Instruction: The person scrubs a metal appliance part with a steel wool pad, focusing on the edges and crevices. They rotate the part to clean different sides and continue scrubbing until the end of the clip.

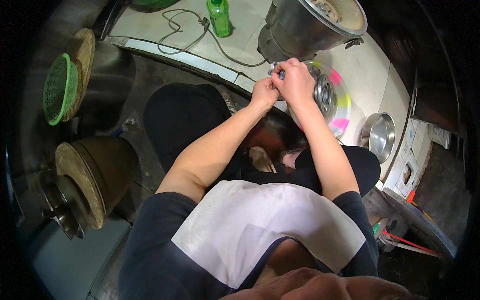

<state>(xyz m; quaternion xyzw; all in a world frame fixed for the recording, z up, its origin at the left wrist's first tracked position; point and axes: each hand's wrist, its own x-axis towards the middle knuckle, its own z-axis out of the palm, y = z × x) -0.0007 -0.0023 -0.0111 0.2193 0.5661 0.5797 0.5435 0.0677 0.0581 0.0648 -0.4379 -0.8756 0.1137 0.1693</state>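
Both hands meet over the near edge of a pale tiled counter. My left hand [264, 93] has its fingers pinched on the lower end of a small metal part [281, 74], partly hidden between the hands. My right hand [296, 79] closes around the same part from above. Right beside my right wrist, round metal machine parts [325, 93] lie in a clear plastic basin [343, 99] with pink and yellow patches. Behind the hands stands a large metal motor-based machine drum [300, 32], its open top tilted in view. What exactly the small part is, I cannot tell.
A green bottle [219, 18] and a grey power cord [232, 58] are on the counter. A steel bowl [378, 137] sits at its right. On the left are a green strainer [71, 90], a large pot with a round lid [80, 183] and metal bowls [65, 210].
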